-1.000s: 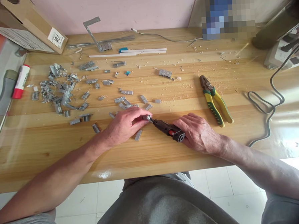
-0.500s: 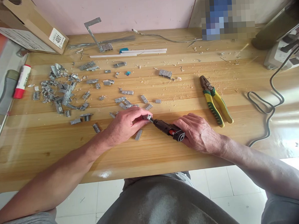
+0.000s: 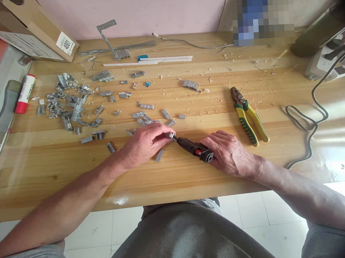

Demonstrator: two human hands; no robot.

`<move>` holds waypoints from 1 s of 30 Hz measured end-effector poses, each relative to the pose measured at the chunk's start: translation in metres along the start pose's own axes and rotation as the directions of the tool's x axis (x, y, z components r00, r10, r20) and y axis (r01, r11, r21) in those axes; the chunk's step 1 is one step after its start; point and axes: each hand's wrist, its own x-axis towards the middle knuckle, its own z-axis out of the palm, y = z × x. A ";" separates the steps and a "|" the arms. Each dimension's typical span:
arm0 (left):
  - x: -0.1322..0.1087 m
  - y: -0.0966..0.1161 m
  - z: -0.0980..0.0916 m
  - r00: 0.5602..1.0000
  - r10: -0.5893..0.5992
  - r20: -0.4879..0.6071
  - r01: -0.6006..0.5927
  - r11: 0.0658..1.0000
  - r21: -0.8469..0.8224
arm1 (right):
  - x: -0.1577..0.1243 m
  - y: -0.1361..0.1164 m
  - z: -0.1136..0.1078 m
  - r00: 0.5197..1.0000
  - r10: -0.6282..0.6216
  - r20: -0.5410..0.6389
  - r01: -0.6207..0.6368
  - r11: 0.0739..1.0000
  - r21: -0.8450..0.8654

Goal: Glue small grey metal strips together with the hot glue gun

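Near the middle of the table, my left hand [image 3: 146, 143] pinches a small shiny metal piece [image 3: 171, 135] between thumb and fingertips. My right hand [image 3: 229, 151] is wrapped round a black screwdriver-like tool [image 3: 192, 147] with a slim metal shaft and a red part inside its body. The tool slants up to the left, and its tip meets the metal piece; the exact contact is too small to make out. Under and beside my left hand lie several small grey metal pieces [image 3: 160, 155]. Pliers [image 3: 248, 119] with yellow-green handles rest right of my right hand.
A heap of metal scraps [image 3: 69, 99] covers the left side. White strips [image 3: 165, 59] and thin wires [image 3: 122, 47] lie at the back. A cardboard box [image 3: 31, 32], a marker [image 3: 25, 93], a power strip [image 3: 327, 65] and a looping cable [image 3: 309, 137] stand or lie around the edges.
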 end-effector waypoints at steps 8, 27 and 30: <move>0.000 0.000 0.000 1.000 0.026 -0.013 -0.026 1.000 0.003 | -0.001 0.003 0.000 0.999 -0.033 0.008 0.033 0.999 -0.001; 0.001 0.002 0.000 1.000 0.010 -0.010 -0.010 1.000 0.018 | 0.000 0.002 -0.001 0.999 -0.049 0.011 0.050 0.997 -0.051; 0.001 0.002 0.000 1.000 0.010 -0.012 -0.009 1.000 0.009 | 0.000 0.001 -0.002 0.999 -0.049 0.015 0.050 0.995 -0.084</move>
